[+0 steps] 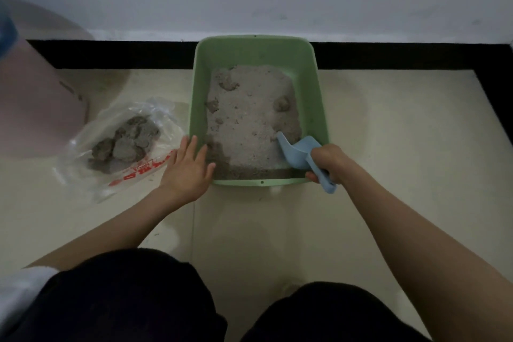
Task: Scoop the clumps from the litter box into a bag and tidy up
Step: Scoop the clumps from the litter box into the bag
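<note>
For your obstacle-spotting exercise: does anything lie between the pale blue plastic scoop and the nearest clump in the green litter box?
Nothing visible does. The right hand grips the pale blue plastic scoop, its tip in the litter of the green plastic litter box. Only loose grey litter separates it from the nearest grey clump.

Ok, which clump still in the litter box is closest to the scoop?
The clump by the right wall of the litter box, just beyond the blue scoop; the other clumps lie along the left and far side.

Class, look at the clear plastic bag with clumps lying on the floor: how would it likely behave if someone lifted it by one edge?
The plastic bag looks thin and crumpled, so it would probably sag rather than hold shape. The clumps piled inside would likely slide to the lowest point. Its mouth seems unsecured, so tipping might spill them.
</note>
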The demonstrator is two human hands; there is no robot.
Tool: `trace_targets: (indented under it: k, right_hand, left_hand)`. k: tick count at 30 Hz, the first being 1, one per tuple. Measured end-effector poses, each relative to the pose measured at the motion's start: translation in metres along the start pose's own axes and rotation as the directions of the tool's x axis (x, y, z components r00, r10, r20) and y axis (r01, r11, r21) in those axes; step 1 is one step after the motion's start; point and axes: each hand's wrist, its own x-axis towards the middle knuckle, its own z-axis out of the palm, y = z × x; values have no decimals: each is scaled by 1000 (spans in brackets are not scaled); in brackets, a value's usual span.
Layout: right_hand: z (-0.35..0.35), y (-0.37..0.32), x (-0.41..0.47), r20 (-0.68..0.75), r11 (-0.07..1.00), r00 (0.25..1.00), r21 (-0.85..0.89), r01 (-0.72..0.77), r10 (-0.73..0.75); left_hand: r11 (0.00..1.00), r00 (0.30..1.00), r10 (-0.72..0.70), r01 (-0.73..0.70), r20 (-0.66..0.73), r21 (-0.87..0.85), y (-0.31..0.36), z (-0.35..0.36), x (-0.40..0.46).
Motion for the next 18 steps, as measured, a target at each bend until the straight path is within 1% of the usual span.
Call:
trace_targets:
  k: [2,4,6,9,13,18]
  right_hand:
    - [6,-1,4,-4,999,999,39,-33,33]
    - [12,-2,9,-41,995,999,98,-8,13]
    - [17,-1,14,-65,988,998,153,-15,25]
    - [26,-8,19,-52,977,998,214,-23,35]
    - [31,-16,33,-67,982,998,189,-9,22]
    - [27,-19,41,-48,994,999,109,-3,8]
  left_hand:
    - [999,998,1,-5,-70,-50,-4,0,9]
    - [995,986,5,-22,-165,-99,-7,-2,17]
    - [991,971,11,-42,-239,-127,-10,-7,25]
    - [989,959,32,-70,-283,-127,-15,-12,33]
    - [981,949,9,-70,-316,-182,-15,1,40]
    - [966,931,-38,-58,-362,-251,-10,23,39]
